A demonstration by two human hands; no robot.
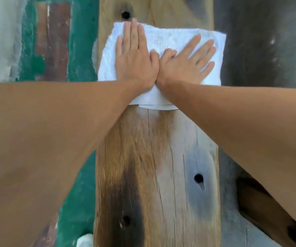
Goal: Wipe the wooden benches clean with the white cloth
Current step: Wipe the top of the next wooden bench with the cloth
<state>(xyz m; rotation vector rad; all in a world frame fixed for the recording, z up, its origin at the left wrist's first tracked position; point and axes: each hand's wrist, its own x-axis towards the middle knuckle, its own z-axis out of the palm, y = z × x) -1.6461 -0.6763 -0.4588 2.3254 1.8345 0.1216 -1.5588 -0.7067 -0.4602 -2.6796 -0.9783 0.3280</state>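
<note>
Green painted floor (79, 50) on the left w/ a brown patch. Wooden tabletop (154, 166) runs near to far down the middle, w/ dark round holes & cracks. White cloth (163, 38) lies flat across its far part, edges hanging over both sides. Left hand (134, 57) & right hand (186, 63) press flat on the cloth, fingers straight, thumbs touching. Grey floor on the right.
</note>
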